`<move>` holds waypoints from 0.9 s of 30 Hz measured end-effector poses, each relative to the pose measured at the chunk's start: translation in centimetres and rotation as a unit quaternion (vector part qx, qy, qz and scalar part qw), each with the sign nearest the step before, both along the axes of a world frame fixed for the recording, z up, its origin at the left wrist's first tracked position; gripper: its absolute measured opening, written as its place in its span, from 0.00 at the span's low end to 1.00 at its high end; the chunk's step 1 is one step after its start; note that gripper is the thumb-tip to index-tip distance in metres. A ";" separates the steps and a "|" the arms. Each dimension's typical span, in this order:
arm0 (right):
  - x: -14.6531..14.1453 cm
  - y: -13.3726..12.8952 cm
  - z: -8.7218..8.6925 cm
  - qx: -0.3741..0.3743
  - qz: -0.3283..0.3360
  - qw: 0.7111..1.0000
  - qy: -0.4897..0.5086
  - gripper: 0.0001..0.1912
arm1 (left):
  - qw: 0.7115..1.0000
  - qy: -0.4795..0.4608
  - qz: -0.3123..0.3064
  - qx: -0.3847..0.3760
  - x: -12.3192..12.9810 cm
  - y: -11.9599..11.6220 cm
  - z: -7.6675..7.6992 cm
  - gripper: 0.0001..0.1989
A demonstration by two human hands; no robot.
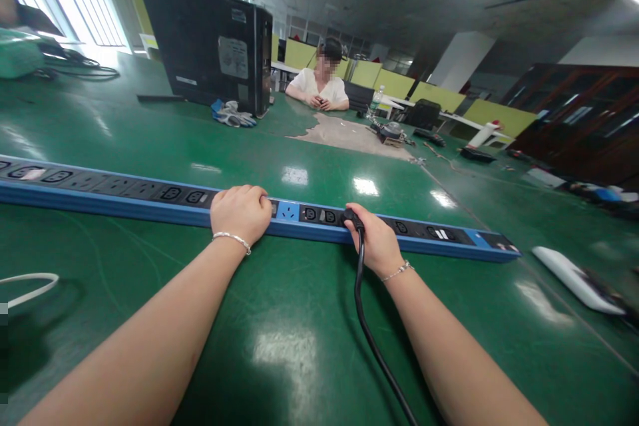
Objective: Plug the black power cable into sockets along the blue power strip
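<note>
A long blue power strip [124,203] with a row of black sockets and a few blue ones lies across the green table, slanting down to the right. My left hand [240,214] is wrapped over the strip near its middle, just left of a blue socket [288,212]. To the right, my right hand [377,239] grips a black power plug [351,217] at one of the black sockets. Whether the plug's pins are fully in the socket is hidden. From the plug a thick black cable [372,329] runs down toward me.
A black computer tower [210,46] stands at the back left, with work gloves [233,114] beside it. Across the table sits a person [322,83]. A white power strip [574,277] lies at right. The green tabletop [279,346] has a bare worn patch [349,133].
</note>
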State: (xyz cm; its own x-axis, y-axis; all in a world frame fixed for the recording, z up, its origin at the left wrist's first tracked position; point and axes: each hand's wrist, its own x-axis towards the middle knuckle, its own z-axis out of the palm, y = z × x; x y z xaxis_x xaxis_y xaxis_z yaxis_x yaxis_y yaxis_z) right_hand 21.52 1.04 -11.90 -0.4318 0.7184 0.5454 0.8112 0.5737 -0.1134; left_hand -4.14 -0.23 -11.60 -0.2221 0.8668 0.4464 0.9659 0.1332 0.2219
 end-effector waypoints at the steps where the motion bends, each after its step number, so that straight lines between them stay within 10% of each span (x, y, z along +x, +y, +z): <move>1: 0.0 -0.1 -0.2 0.002 -0.005 1.000 0.006 0.18 | 1.000 0.000 -0.001 -0.001 -0.1 0.0 0.0 0.17; 18: -0.5 -0.4 -1.1 0.002 0.005 0.998 0.057 0.17 | 0.982 0.034 -0.184 0.018 4.3 -0.6 -0.4 0.21; 27: 3.5 0.6 3.4 0.126 -0.121 0.945 0.277 0.17 | 0.982 0.030 -0.182 0.028 4.1 -0.6 -0.5 0.20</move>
